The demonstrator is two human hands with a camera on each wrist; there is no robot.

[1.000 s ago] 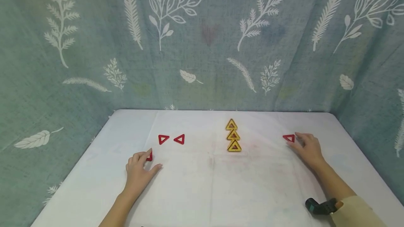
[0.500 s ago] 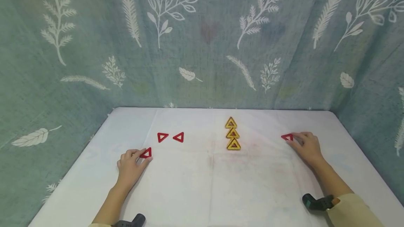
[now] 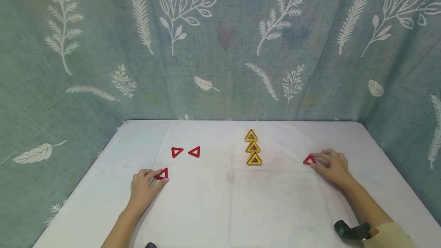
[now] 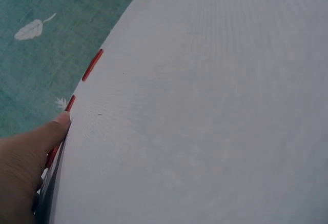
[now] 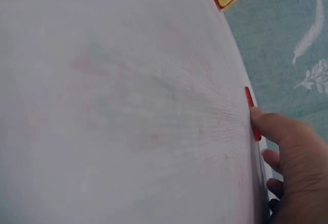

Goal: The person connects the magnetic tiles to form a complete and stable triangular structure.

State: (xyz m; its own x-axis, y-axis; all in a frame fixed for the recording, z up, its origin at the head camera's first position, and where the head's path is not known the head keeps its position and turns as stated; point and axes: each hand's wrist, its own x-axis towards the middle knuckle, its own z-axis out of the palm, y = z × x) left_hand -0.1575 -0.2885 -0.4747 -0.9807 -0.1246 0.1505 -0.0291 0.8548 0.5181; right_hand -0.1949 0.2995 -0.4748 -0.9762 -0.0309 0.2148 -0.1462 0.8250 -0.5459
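Note:
On the left of the white table, my left hand (image 3: pixel 142 190) pinches a red triangle frame (image 3: pixel 166 171) between thumb and fingers. Beyond it lie two more red triangles, one (image 3: pixel 177 152) pointing downward and one (image 3: pixel 195 152) pointing left. Far to the right, my right hand (image 3: pixel 332 167) pinches another red triangle (image 3: pixel 309 159) by its right side. In the right wrist view the thumb (image 5: pixel 264 119) lies against that triangle's edge. Near the middle stands a column of yellow triangles (image 3: pixel 253 147) with red showing beneath, seen in the right wrist view.
A white cloth covers the table (image 3: pixel 220 206). Behind it and along its sides hangs a green curtain (image 3: pixel 220 49) with white leaf prints. A dark camera mount (image 3: pixel 351 230) sits at my right wrist.
My left hand has closed its thumb and fingers on the red triangle, which has turned slightly. My right hand has drawn its triangle nearer and turned it so a point faces away.

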